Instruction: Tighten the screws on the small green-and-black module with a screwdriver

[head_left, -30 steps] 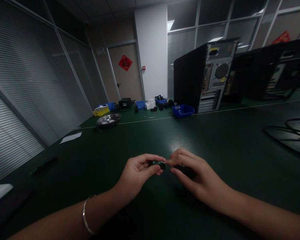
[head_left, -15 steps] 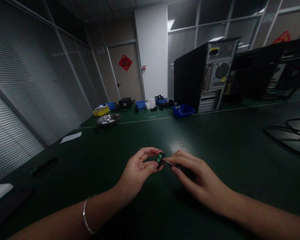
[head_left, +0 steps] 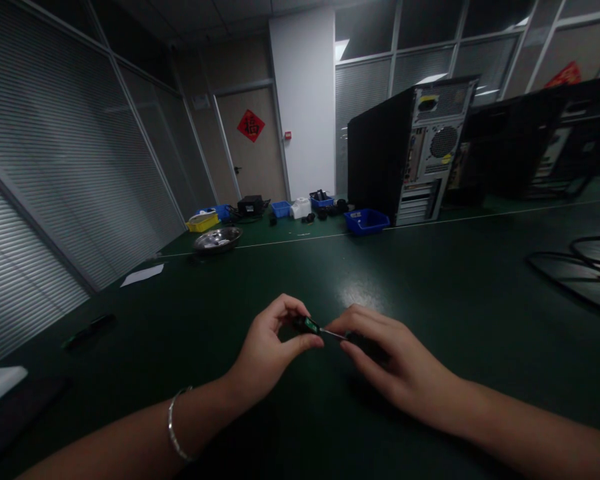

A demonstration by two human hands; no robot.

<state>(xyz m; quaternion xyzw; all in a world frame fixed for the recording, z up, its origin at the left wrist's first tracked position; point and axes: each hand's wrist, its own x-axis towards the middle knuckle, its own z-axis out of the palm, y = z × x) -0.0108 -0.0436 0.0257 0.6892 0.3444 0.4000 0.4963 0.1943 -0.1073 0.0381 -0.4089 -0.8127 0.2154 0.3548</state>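
Pinched between the thumb and fingers of my left hand [head_left: 273, 343] is a small black part with a green circuit board [head_left: 311, 325]. My right hand [head_left: 393, 357] is closed on a slim screwdriver-like tool [head_left: 334, 333], whose thin metal shaft points left out of the fingertips. The tool's tip meets the right edge of the black part, though I cannot tell whether it is inserted. Most of its handle is hidden under my right hand. Both hands are just above the dark green table [head_left: 300, 280].
A metal bowl [head_left: 217, 240], a yellow bin [head_left: 203, 221] and a blue bin [head_left: 367, 221] stand toward the back. Behind them on the right rises a computer tower [head_left: 413, 153]. Black cables [head_left: 555, 267] lie at right, a dark green-marked object [head_left: 89, 331] at left.
My left hand has shifted slightly left and turned the black part, so it now lies more level. The tool's shaft stays at its right edge. My right hand has barely moved.
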